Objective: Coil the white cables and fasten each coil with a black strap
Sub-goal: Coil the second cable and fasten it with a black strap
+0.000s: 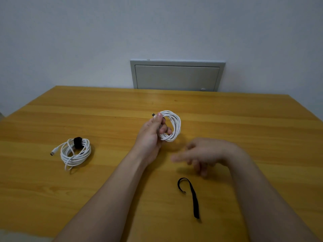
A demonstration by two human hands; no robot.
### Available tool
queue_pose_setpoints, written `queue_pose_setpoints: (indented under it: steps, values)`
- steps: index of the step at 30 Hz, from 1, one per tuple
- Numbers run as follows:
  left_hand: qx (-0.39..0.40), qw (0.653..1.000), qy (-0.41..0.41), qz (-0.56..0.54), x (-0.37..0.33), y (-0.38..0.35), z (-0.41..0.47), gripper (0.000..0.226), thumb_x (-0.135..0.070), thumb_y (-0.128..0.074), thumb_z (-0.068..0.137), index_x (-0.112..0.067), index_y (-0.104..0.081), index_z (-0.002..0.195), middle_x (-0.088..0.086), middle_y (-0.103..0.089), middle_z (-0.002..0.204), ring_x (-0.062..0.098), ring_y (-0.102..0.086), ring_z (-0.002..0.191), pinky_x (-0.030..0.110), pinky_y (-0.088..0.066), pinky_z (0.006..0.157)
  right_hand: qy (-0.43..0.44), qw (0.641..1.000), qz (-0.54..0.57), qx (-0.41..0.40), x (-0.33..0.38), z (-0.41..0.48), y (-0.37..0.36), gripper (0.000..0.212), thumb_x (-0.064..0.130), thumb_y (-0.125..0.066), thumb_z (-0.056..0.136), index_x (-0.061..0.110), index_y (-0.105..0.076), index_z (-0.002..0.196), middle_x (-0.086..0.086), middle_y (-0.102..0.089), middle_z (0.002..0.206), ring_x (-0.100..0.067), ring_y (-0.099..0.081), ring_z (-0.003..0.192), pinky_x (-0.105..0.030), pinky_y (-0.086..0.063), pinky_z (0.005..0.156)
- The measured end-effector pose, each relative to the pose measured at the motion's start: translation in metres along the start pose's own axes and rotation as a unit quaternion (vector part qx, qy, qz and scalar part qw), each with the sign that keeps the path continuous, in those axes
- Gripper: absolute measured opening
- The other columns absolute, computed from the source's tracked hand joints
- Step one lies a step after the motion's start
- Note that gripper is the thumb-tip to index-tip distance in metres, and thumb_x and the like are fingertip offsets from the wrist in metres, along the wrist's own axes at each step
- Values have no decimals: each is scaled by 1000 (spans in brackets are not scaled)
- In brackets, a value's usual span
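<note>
**Lead:** Nearest you, just inside your right forearm, the loose black strap [194, 198] lies flat on the counter [244, 119]. Its long axis runs near to far, leaning slightly left. The far end curls into a hook.

**Checker:** Confirm the key relation. The strap lies on your side of the right grip [206, 154], close to it but not touching. That grip is blurred; its fingers look loosely spread and hold nothing. It is the nearer of your two grips to the strap.

**Lead:** Your left grip [150, 135] is occupied. Thumb and fingers curl round the near side of the unfastened white coil [176, 126]. The coil appears lifted off the counter, loop roughly upright, with a plug end [153, 114] showing by the thumb. It sits beyond the strap and slightly left, well apart from it.

**Checker:** Judgement: this cable looks fully coiled and is not yet fastened. The coming move likely calls for your right grip to draw back toward you, take the strap and carry it to the coil.

**Lead:** Obstructions: none visible between right grip and strap. Caution: if you slacken the left grip, the loops may spring apart.

**Checker:** Further out, at far left, the finished coil [86, 151] rests on the counter with its own black band [77, 142] wrapped round it. A grey wall panel [176, 75] stands behind the counter.
</note>
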State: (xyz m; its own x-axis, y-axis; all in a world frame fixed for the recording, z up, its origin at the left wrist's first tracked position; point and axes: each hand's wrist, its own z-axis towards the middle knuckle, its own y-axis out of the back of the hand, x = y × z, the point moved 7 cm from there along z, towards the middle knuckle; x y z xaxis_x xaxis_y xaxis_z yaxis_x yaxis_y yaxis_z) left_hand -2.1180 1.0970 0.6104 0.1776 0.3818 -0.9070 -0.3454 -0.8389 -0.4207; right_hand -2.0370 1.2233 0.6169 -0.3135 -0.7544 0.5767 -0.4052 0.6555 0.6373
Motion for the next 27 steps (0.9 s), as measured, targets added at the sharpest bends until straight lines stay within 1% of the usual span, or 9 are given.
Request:
queue_pose_setpoints:
  steps: [3, 5, 7, 10, 13, 17, 21, 25, 27]
  values:
    - [9, 1000, 25, 7, 3, 0, -1, 23, -27, -48, 108, -13, -59, 93, -4, -42, 62, 16, -53, 66, 29, -51, 58, -11, 994, -90, 59, 1, -9, -14, 39, 36, -94, 67, 16, -64, 82, -2, -68, 68, -22, -73, 63, -27, -55, 59]
    - [22, 999, 37, -2, 5, 0, -1, 19, -25, -49, 107, -14, -59, 95, -3, -42, 64, 16, -53, 67, 40, -53, 71, -10, 991, -115, 64, 3, -11, -18, 33, 26, -95, 68, 15, -66, 80, -1, -70, 64, -21, -75, 64, -30, -57, 65]
    - [39, 997, 53, -32, 6, -1, -3, 15, -24, -50, 107, -15, -58, 97, -1, -41, 67, 16, -55, 66, 52, -56, 82, 1, 990, -122, 65, 6, -11, -21, 24, 21, -91, 72, 15, -69, 77, 0, -72, 64, -20, -77, 67, -27, -56, 64]
    - [55, 994, 67, -62, 7, -2, -5, 14, -23, -50, 107, -15, -58, 97, 0, -41, 68, 15, -53, 65, 56, -60, 85, 34, 996, -75, 25, 9, -9, -16, 16, 18, -84, 82, 11, -70, 82, -6, -74, 71, -17, -74, 61, -19, -49, 51]
    - [57, 994, 56, -74, 4, 0, -5, 9, -18, -49, 107, -13, -56, 104, 1, -44, 70, 15, -54, 66, 55, -60, 85, 90, 992, 51, -70, 10, -3, 4, 14, 10, -74, 89, 11, -61, 84, -10, -74, 72, -15, -70, 52, -16, -40, 43]
    - [49, 996, 40, -66, 1, 3, -2, 7, -13, -49, 106, -12, -56, 108, 2, -47, 71, 13, -54, 66, 48, -62, 73, 143, 950, 227, -162, 10, 6, 25, 11, 0, -63, 90, 10, -58, 92, -16, -77, 80, -16, -64, 48, -20, -36, 42]
    - [7, 999, 15, -42, -2, 12, 3, 13, -14, -49, 107, -9, -55, 118, -1, -39, 67, 12, -45, 63, 52, -62, 78, 147, 908, 313, -236, 6, 22, 34, 9, 1, -64, 91, 8, -61, 94, -10, -75, 72, -17, -66, 50, -23, -42, 43]
    - [-24, 999, 11, -44, 1, 17, 7, 7, -10, -50, 106, -14, -56, 103, 0, -41, 65, 14, -45, 63, 57, -60, 84, 156, 827, 457, -287, -7, 30, 34, 12, 1, -67, 93, 7, -58, 98, -13, -75, 73, -22, -72, 56, -24, -49, 44]
    - [-24, 999, -3, -24, 1, 15, 7, 6, -11, -53, 104, -14, -58, 106, 0, -45, 67, 13, -48, 66, 54, -62, 82, 168, 792, 509, -293, -7, 30, 35, 11, 3, -66, 95, 7, -57, 99, -11, -75, 73, -22, -73, 59, -24, -53, 47]
